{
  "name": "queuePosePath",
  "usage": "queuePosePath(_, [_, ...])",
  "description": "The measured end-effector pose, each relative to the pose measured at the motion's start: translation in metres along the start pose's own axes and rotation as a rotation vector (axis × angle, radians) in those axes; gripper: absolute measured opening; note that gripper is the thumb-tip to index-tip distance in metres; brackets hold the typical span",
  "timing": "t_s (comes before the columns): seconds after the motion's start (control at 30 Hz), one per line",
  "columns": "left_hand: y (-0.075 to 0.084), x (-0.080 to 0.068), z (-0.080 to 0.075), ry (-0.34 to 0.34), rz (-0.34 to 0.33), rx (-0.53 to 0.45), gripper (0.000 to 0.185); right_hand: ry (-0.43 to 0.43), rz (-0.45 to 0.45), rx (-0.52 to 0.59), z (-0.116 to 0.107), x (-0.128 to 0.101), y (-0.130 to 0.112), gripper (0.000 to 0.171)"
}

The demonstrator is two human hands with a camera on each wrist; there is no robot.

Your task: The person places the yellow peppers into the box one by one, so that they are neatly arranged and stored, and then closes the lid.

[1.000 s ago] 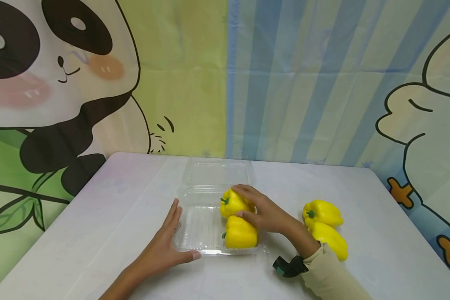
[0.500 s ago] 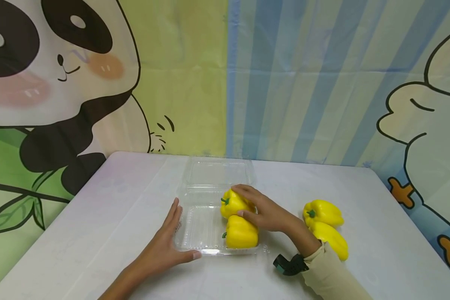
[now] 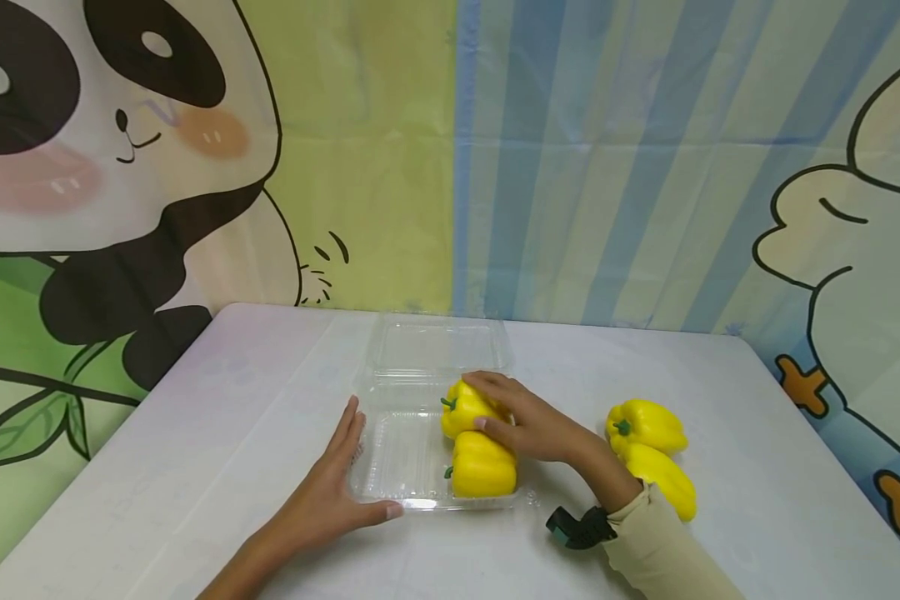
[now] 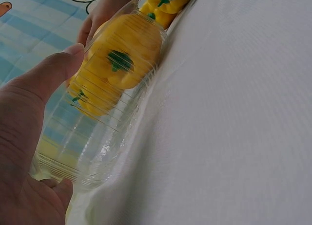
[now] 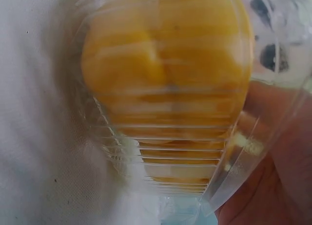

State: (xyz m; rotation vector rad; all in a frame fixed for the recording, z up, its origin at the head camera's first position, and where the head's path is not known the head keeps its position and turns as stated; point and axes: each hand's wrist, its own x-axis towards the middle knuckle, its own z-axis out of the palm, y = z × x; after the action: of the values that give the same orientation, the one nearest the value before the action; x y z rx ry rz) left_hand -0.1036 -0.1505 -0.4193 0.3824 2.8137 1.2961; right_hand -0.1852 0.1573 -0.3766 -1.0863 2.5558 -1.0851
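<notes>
A clear plastic clamshell box [image 3: 393,454] lies open on the white table [image 3: 217,433], its lid [image 3: 435,346] folded back flat. Two yellow bell peppers lie in the right half of its tray. My right hand [image 3: 495,404] grips the far pepper [image 3: 459,408] from the right, thumb on its near side. The near pepper [image 3: 482,468] lies loose just below it. My left hand [image 3: 341,479] rests flat on the table, fingers straight along the box's left wall and thumb along its front rim. Through the ribbed wall, the left wrist view shows a pepper [image 4: 124,54], and so does the right wrist view [image 5: 165,64].
Two more yellow peppers lie together on the table to the right of my right forearm, one farther [image 3: 645,425] and one nearer [image 3: 666,479]. A cartoon backdrop [image 3: 450,150] hangs right behind the table's far edge. The left half of the tray holds nothing.
</notes>
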Motion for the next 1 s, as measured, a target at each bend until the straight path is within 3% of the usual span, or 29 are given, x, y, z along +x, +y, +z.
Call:
queuePosePath(0.3, [0.0004,-0.0008,-0.0003,-0.003,-0.002,-0.006,0.129,0.025,0.043,0.067,0.0011,0.0009,-0.0043,0.057])
queuePosePath(0.73, [0.0008,0.0009,-0.0002,-0.009,0.000,-0.003,0.128,0.047,0.002,-0.011,0.0001,0.0004,-0.0042,0.055])
queuePosePath(1.0, [-0.0004,0.0008,0.0003,-0.001,0.000,-0.005,0.129,0.075,0.035,-0.055,0.0042,0.0006,-0.0051,0.056])
